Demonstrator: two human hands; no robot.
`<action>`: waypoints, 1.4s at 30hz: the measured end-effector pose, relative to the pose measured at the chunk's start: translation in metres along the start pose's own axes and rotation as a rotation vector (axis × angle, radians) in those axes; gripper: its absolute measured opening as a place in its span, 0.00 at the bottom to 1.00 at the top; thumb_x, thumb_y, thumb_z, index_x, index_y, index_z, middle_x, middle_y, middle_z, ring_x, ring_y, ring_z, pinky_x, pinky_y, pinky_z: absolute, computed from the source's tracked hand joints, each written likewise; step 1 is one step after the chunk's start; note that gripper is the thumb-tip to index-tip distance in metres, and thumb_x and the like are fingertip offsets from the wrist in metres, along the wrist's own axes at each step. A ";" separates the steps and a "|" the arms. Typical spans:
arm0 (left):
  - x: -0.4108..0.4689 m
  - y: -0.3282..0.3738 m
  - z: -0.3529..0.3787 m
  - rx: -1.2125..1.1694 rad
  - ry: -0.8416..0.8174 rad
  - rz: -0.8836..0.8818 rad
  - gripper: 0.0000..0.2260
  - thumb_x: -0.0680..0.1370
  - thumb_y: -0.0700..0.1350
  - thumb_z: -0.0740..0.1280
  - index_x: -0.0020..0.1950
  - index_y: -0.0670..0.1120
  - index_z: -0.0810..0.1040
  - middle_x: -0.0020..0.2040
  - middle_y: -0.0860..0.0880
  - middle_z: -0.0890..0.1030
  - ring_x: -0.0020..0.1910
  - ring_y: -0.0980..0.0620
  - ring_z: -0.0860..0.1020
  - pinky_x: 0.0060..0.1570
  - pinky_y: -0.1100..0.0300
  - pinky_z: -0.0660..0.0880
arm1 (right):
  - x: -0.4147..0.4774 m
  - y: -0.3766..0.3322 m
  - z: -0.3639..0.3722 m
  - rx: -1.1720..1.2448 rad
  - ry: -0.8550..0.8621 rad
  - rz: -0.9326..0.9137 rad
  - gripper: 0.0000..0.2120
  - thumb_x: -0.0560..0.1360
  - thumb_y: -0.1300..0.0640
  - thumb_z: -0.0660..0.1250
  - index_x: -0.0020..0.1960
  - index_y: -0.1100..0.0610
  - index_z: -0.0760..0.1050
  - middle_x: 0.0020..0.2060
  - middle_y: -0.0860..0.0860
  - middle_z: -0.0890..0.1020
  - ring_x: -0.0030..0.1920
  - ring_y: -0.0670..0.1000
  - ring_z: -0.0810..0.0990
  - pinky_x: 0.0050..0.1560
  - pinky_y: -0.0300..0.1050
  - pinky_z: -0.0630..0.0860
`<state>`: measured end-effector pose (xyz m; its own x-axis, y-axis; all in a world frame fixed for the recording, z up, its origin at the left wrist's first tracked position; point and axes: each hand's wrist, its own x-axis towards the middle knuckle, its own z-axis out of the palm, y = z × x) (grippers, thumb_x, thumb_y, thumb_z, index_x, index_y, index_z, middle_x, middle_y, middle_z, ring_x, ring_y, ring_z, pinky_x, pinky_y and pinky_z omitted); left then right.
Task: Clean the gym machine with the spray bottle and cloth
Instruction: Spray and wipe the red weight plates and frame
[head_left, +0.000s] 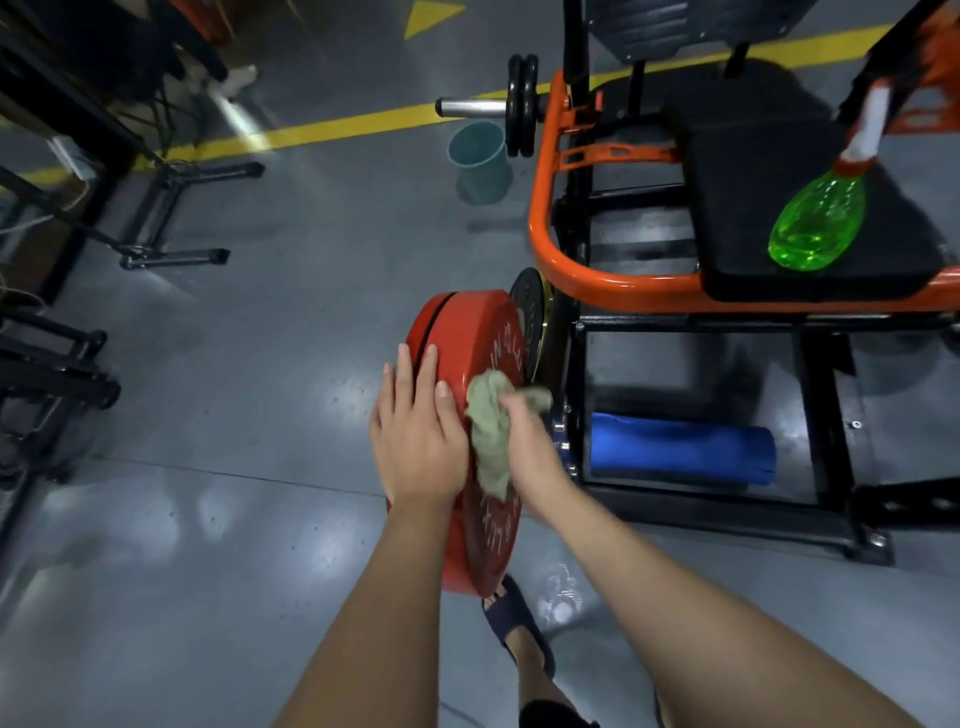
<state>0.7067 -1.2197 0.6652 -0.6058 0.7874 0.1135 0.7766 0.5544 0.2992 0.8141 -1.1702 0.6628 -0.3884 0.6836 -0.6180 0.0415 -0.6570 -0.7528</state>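
A red weight plate (480, 332) stands on edge on the orange and black gym machine (566, 260). My left hand (415, 441) lies flat on the plate's rim, fingers spread. My right hand (530, 452) grips a crumpled pale green cloth (488, 421) and presses it against the plate's face. The green spray bottle (815, 221) with a white and red head lies on its side on the machine's black seat pad (753, 171), well away from both hands.
A blue foam roller (680, 449) lies inside the machine's black base frame. A teal bucket (480, 161) stands on the grey floor behind black plates on a bar (522, 111). Black racks (52, 208) line the left side. My sandalled foot (519, 618) is below the plate.
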 end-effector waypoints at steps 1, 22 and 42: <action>0.001 0.000 0.000 -0.012 0.003 -0.010 0.24 0.85 0.54 0.47 0.81 0.56 0.63 0.83 0.53 0.60 0.81 0.49 0.57 0.77 0.46 0.58 | -0.008 0.009 -0.003 -0.071 -0.016 -0.017 0.16 0.73 0.41 0.64 0.34 0.51 0.75 0.36 0.47 0.80 0.40 0.48 0.78 0.52 0.50 0.75; 0.006 0.000 -0.005 -0.084 0.002 -0.034 0.23 0.84 0.52 0.50 0.79 0.59 0.67 0.81 0.57 0.62 0.78 0.49 0.63 0.74 0.48 0.65 | 0.018 0.014 0.010 -0.143 0.051 -0.175 0.12 0.78 0.47 0.62 0.43 0.52 0.81 0.39 0.46 0.84 0.43 0.47 0.81 0.48 0.43 0.76; 0.010 -0.002 -0.004 -0.075 -0.009 -0.025 0.21 0.86 0.51 0.52 0.79 0.59 0.67 0.81 0.57 0.62 0.77 0.49 0.63 0.73 0.49 0.66 | 0.058 -0.034 0.009 -0.144 0.125 -0.189 0.14 0.79 0.49 0.64 0.35 0.52 0.72 0.30 0.48 0.73 0.32 0.47 0.72 0.37 0.45 0.69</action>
<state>0.6983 -1.2138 0.6696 -0.6232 0.7761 0.0970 0.7460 0.5525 0.3719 0.7823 -1.1113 0.6543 -0.2856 0.8295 -0.4799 0.1131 -0.4681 -0.8764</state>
